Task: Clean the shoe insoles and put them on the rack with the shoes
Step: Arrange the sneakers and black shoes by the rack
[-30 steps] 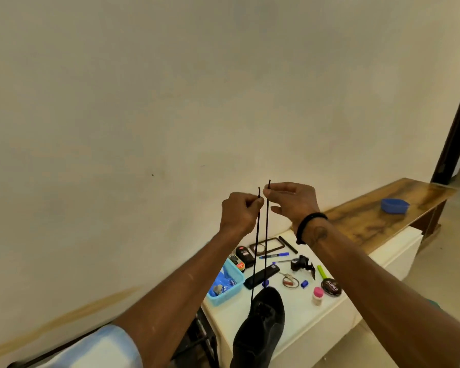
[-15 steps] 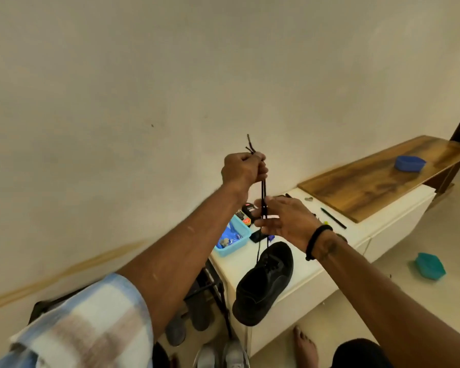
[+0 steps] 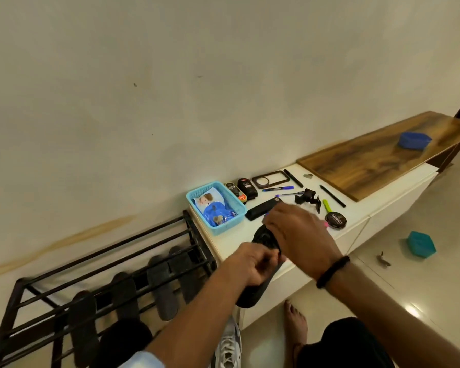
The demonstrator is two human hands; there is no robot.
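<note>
Hands (image 3: 279, 251) blurred, covering much of black shoe (image 3: 252, 293).

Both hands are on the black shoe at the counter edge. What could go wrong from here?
1. The black shoe overhangs the white counter edge; if the left hand or right hand lets go, it may drop.
2. The polish tin sits close beside the right hand and could be knocked off.
</note>
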